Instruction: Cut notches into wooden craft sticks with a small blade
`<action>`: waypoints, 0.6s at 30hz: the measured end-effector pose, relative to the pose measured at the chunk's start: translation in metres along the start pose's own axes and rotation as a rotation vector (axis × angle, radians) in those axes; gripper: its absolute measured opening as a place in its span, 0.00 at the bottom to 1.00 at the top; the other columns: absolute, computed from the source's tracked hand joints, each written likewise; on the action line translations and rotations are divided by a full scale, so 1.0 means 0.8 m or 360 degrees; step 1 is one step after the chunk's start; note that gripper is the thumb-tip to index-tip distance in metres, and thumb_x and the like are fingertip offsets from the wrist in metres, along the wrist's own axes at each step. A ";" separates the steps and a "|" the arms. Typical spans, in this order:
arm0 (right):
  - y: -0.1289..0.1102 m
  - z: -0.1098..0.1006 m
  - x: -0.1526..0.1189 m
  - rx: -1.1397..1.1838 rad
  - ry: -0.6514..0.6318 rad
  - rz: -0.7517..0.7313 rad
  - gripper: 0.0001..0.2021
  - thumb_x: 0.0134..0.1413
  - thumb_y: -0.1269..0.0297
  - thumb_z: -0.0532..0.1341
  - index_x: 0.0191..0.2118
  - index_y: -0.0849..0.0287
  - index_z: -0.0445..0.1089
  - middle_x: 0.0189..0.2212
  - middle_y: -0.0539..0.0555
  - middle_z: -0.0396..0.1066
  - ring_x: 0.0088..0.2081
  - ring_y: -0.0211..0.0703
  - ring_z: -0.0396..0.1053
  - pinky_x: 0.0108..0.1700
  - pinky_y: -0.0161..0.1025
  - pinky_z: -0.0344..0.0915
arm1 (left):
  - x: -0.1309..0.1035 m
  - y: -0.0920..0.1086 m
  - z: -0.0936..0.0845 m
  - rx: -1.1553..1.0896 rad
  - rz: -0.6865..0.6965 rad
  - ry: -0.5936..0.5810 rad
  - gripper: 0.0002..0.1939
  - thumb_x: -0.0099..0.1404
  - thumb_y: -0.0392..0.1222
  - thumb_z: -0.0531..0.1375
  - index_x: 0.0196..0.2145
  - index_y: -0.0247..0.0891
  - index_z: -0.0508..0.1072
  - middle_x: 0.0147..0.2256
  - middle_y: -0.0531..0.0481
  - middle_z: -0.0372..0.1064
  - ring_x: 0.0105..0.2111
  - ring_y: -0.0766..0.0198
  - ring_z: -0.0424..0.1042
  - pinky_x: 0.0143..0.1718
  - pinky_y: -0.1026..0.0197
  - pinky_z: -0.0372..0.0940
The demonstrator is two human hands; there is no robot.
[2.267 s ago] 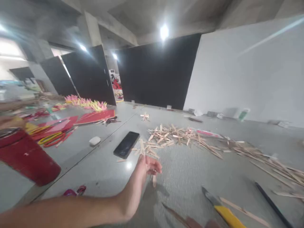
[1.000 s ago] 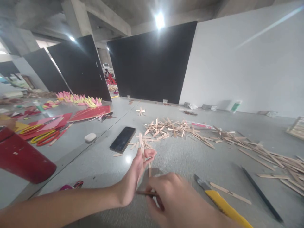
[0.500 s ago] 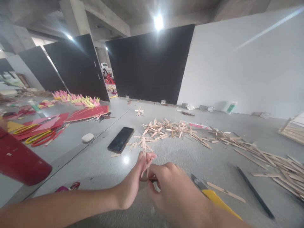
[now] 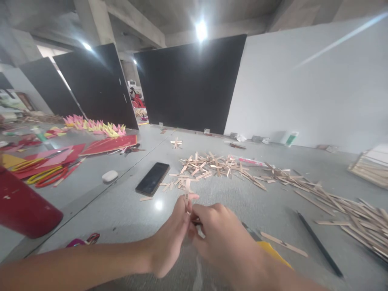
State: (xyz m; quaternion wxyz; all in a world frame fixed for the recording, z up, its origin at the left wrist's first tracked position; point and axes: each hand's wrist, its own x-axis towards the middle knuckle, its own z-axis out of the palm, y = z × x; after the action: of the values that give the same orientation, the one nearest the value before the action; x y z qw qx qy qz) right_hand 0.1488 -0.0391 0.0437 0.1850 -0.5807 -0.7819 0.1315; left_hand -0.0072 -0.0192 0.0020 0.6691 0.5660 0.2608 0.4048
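My left hand [image 4: 171,240] is closed around a flat wooden craft stick [image 4: 187,188], whose upper end points up and away past the fingers. Dark marks show on the stick just above my grip. Against it, my right hand [image 4: 222,236] is closed in a pinch at the stick's lower part. What lies between its fingertips is mostly hidden; only a thin brownish edge shows. Ahead of both hands lies a loose pile of short cut wooden pieces [image 4: 209,165]. Beside my right wrist are a yellow-handled knife [image 4: 274,254], partly covered, and a marked craft stick [image 4: 284,243].
A black pencil [image 4: 319,244] and many long sticks [image 4: 360,214] lie to the right. To the left are a phone [image 4: 152,178], a white case [image 4: 109,176], a red bottle [image 4: 28,206], scissors [image 4: 45,176] and coloured paper. Black and white panels [image 4: 190,85] stand behind.
My fingers have drawn closer together around the craft stick, and its upper end sits lower and slightly farther right. The view has shifted a little; the things on the table stay put.
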 end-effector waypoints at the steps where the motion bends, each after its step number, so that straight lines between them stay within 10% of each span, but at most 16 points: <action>1: 0.005 0.000 0.000 -0.0028 0.0037 0.0005 0.05 0.50 0.75 0.59 0.28 0.58 0.67 0.19 0.45 0.61 0.21 0.34 0.43 0.25 0.38 0.43 | 0.001 0.001 0.000 0.0015 0.0033 0.0035 0.23 0.75 0.60 0.52 0.57 0.44 0.69 0.52 0.44 0.68 0.62 0.47 0.58 0.65 0.48 0.48; 5: 0.025 -0.003 -0.010 -0.0070 0.0159 0.0005 0.07 0.55 0.70 0.56 0.29 0.56 0.69 0.18 0.46 0.61 0.19 0.36 0.53 0.26 0.38 0.46 | 0.008 0.009 -0.005 -0.0106 0.0096 0.0085 0.25 0.77 0.61 0.48 0.57 0.44 0.71 0.63 0.46 0.61 0.70 0.50 0.43 0.71 0.50 0.34; 18: 0.030 -0.057 -0.062 0.0137 0.0394 -0.0415 0.05 0.64 0.69 0.59 0.39 0.51 0.69 0.18 0.41 0.65 0.16 0.31 0.59 0.19 0.29 0.58 | 0.023 0.027 -0.012 -0.0766 -0.0151 0.0039 0.32 0.73 0.66 0.43 0.34 0.40 0.76 0.54 0.41 0.72 0.67 0.42 0.54 0.69 0.40 0.45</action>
State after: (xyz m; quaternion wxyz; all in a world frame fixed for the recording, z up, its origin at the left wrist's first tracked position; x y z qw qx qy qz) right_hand 0.2023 -0.0799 0.0678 0.3199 -0.4777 -0.8155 0.0672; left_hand -0.0102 0.0024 0.0229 0.7998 0.3724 0.1913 0.4302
